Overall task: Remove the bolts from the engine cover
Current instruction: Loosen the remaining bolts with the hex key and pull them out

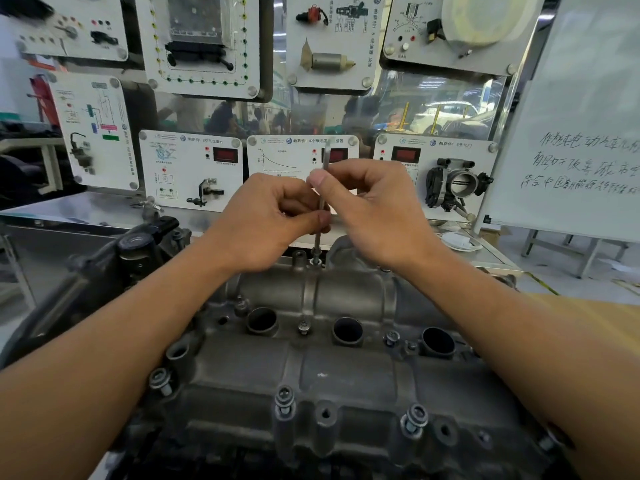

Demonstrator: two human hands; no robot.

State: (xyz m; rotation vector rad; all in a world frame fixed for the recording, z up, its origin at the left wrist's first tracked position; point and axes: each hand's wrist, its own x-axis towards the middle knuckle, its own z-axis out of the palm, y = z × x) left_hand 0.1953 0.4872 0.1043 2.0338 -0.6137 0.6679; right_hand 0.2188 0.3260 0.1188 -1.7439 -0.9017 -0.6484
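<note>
While I look down through the head camera, both my forearms reach out over the engine cover (311, 375), a grey cast-metal piece filling the lower middle of the view. My left hand (273, 220) and right hand (374, 209) meet above its far edge. Both pinch a thin metal tool (317, 242) that stands nearly upright between them. My left fingers are curled in, with the thumb pressed against the shaft low down. My right thumb (318, 178) and curled fingers pinch the shaft higher up, and a short length of it sticks out above them. The tool's lower tip sits on the far-edge bolt (316, 261) in the cover's back rim; I cannot tell how far that bolt stands out.

Other bolts sit in the cover nearer to me. A middle bolt (303, 327) is between the left well (262, 320) and the centre well (347, 330). Another bolt (392, 338) is between the centre well and the right well (438, 342). Along the near edge a left bolt (160, 379), a raised bolt (284, 398) and a right bolt (414, 419) all stand up from their bosses.

Behind the engine is a wall of white training panels (194, 168), one carrying a throttle body (457, 183). A whiteboard (581, 98) with handwriting leans at the right.
</note>
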